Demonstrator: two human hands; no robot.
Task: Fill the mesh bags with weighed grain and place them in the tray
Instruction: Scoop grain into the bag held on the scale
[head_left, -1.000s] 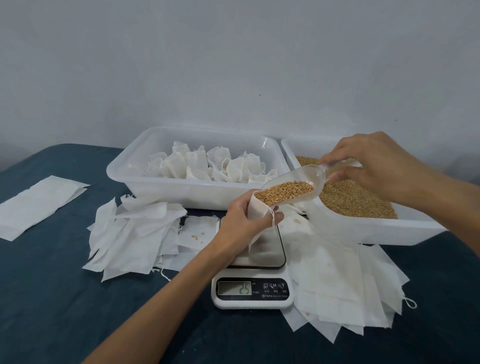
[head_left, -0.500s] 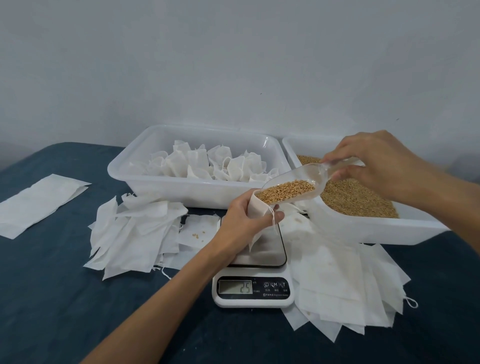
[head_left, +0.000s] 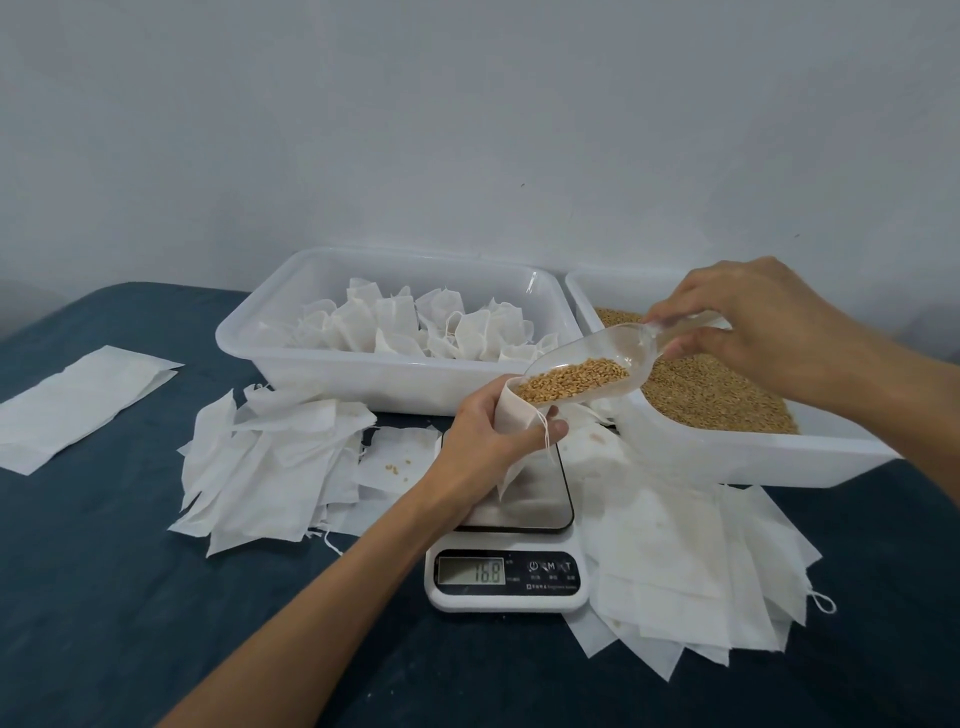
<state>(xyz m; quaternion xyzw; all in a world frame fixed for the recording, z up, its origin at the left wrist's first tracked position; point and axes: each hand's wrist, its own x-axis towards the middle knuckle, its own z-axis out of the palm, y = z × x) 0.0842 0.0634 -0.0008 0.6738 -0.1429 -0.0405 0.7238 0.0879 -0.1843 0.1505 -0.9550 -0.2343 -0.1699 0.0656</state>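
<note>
My left hand (head_left: 488, 441) grips a white mesh bag (head_left: 511, 415) by its open mouth, holding it upright on the platform of the digital scale (head_left: 506, 577), whose display reads 16.8. My right hand (head_left: 748, 322) pinches the handle of a clear plastic scoop (head_left: 587, 371) tilted down into the bag's mouth, with grain lying in its front half. The grain tray (head_left: 727, 452) stands at the right, the tray of filled bags (head_left: 363, 384) behind the scale at centre.
Empty flat bags lie in a pile (head_left: 270, 462) left of the scale and another pile (head_left: 675, 571) to its right. A few loose grains sit on one bag (head_left: 397, 465). A separate white sheet (head_left: 78, 400) lies far left on the dark blue cloth.
The scoop has tipped slightly and grain has slid toward the bag. The scale's reading has risen to 16.8. Both hands stay nearly in place.
</note>
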